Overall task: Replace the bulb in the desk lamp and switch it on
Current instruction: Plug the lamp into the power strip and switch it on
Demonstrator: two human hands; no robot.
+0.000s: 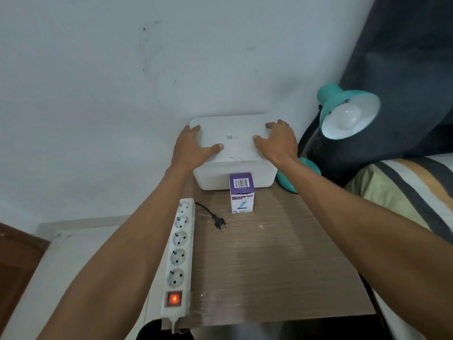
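Fingers (196, 130) of both hands spread on white box lid (232, 138), bulb box (241, 192) just below.

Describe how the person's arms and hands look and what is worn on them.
Both forearms are bare from the bottom of the frame up: no sleeves, gloves, watch or wristband show. The left hand carries nothing visible. The right hand has a small dark spot on one finger near the knuckles, possibly a ring, too small to be sure. Nails look short and plain.
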